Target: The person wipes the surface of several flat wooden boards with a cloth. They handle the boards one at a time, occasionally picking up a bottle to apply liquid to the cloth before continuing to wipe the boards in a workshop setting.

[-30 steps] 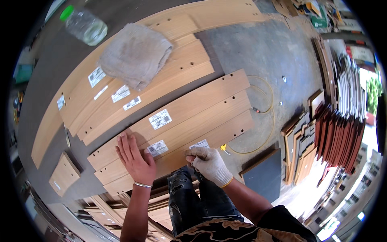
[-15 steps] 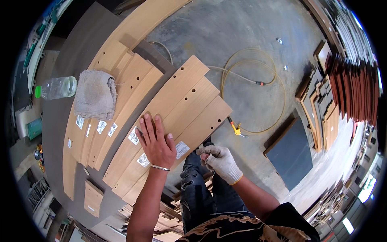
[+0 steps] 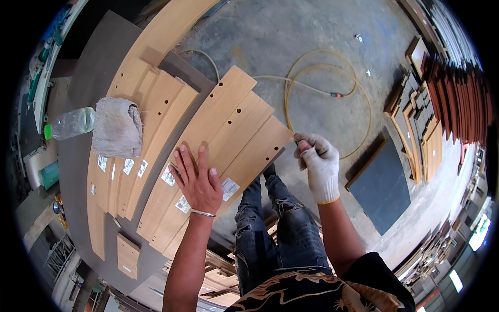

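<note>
Left hand (image 3: 197, 182) flat on wooden panels (image 3: 228, 125); gloved right hand (image 3: 318, 164) pinching something, unclear.

You stand on a bare concrete floor (image 3: 322, 31) in daylight, a yellow hose (image 3: 332, 83) coiled ahead, dark boards (image 3: 457, 99) stacked at right, a grey bench (image 3: 93, 73) at left.

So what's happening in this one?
A person stands at a dark workbench stacked with light wooden boards. The bare left hand lies flat on the nearest boards, beside their white paper labels. The gloved right hand is raised off the boards, past their end, fingers pinched together; what it pinches is too small to tell. A folded cloth and a plastic bottle sit further left. A yellow hose coils on the concrete floor.
</note>
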`<state>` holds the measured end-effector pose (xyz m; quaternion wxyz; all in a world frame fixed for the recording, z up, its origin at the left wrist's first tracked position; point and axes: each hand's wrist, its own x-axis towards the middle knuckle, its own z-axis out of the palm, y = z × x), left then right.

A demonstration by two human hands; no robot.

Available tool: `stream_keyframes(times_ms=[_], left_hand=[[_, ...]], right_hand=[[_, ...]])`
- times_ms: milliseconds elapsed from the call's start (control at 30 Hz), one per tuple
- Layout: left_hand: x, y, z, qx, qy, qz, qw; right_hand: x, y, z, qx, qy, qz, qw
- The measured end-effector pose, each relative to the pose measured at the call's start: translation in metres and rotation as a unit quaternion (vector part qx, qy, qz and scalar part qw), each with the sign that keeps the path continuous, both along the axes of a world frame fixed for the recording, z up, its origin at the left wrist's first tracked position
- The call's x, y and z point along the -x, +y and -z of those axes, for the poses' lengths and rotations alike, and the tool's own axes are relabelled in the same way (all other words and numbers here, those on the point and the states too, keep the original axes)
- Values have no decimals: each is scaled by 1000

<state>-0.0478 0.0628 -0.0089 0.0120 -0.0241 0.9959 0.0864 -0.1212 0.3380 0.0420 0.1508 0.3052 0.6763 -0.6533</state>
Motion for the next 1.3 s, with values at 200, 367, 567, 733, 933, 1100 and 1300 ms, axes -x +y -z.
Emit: stream_keyframes(times_ms=[200, 367, 567, 733, 933, 1100, 1300], left_hand=[[-1, -4, -1, -10, -8, 3, 1000], [-2, -3, -1, -22, -14, -3, 1000], [-1, -3, -3, -25, 1, -8, 1000], [-1, -3, -3, -40, -1, -13, 999], [-1, -3, -5, -56, -7, -23, 998], [-1, -3, -4, -65, -5, -27, 998], [0, -3, -2, -61, 0, -27, 998]], right_hand=[[19, 9, 26, -150, 84, -93, 981], [67, -16, 26, -293, 182, -247, 906], [86, -19, 27, -345, 190, -355, 848], [96, -20, 20, -373, 181, -413, 811], [103, -25, 11, -406, 180, -452, 773], [106, -29, 6, -487, 194, -513, 680], [107, -32, 2, -533, 172, -572, 599]])
